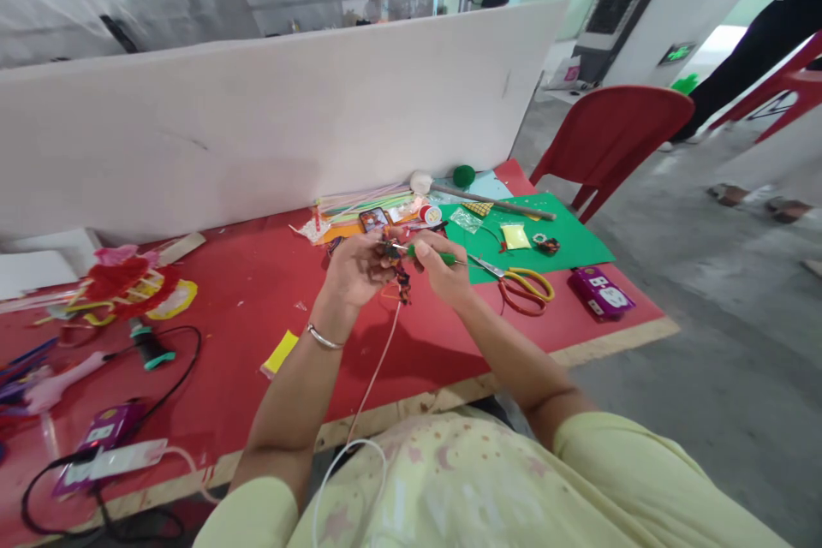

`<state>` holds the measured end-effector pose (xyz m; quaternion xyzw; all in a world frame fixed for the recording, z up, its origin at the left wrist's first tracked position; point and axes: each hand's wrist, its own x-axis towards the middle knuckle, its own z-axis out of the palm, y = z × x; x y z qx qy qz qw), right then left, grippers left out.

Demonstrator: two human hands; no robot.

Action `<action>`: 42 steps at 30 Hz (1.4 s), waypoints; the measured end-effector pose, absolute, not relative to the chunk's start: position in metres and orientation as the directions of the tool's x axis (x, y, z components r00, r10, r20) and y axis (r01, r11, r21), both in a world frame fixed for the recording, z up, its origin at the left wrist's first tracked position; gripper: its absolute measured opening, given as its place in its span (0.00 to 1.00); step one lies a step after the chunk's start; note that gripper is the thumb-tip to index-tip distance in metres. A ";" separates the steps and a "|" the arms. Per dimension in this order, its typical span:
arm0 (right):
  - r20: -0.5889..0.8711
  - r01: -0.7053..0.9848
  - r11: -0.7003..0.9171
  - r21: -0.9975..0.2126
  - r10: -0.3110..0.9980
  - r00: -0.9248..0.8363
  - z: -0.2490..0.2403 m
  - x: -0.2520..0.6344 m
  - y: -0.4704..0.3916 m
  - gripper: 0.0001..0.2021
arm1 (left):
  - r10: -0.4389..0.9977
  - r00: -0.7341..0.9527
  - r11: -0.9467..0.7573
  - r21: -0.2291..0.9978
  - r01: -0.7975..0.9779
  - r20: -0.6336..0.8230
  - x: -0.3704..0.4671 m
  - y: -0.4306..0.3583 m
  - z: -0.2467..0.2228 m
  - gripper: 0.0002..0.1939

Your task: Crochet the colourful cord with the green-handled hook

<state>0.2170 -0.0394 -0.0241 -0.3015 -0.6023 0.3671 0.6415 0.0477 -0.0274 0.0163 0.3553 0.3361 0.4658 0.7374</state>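
Near the middle of the view, my left hand (357, 268) is closed on a small dark, multicoloured twisted piece (403, 282), which hangs down below the fingers. My right hand (442, 268) is closed round a green-handled tool (449, 259). The tool's thin metal shaft points left and meets the piece at my left fingertips. A pale cord (384, 355) runs from below the piece toward my lap. Scissors (504, 274) with red and yellow handles lie just right of my right hand.
A red table (237, 274) bears a green sheet (578, 244), a purple box (602, 293), a yellow packet (281, 353) and a power strip (119, 461) with cables. A white board (276, 120) stands behind. A red chair (616, 133) is at the right.
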 end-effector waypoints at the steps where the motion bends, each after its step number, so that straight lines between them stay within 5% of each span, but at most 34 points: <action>1: 0.562 -0.104 0.556 -0.824 0.826 -0.039 -0.022 0.219 -0.039 0.23 | 0.916 0.356 0.336 0.839 -0.428 -0.185 0.046 -0.027 0.017 0.21; 3: 0.578 -0.113 0.567 -0.816 0.807 -0.122 -0.019 0.224 -0.039 0.23 | 0.903 0.373 0.355 0.858 -0.372 -0.212 0.042 -0.027 0.018 0.26; 7: 0.549 -0.134 0.533 -0.836 0.811 -0.203 -0.020 0.233 -0.038 0.24 | 0.864 0.441 0.378 0.892 -0.249 -0.243 0.038 -0.028 0.019 0.19; 17: 0.268 -0.383 0.262 -0.886 0.963 0.036 -0.046 0.221 -0.033 0.22 | 0.907 0.417 0.224 0.900 -0.374 -0.053 0.040 -0.030 0.011 0.19; 26: 0.612 -0.097 0.607 -0.789 0.790 -0.036 -0.022 0.231 -0.048 0.21 | 0.959 0.283 0.043 0.977 -0.209 0.018 0.052 -0.031 0.013 0.17; 37: 0.576 -0.051 0.574 -0.817 0.817 -0.026 -0.019 0.229 -0.051 0.21 | 0.948 0.233 -0.163 0.960 -0.227 0.216 0.049 -0.030 0.006 0.14; 42: 0.620 -0.028 0.620 -0.784 0.784 0.007 -0.021 0.227 -0.053 0.20 | 0.952 0.252 -0.121 0.970 -0.210 0.174 0.045 -0.028 0.009 0.24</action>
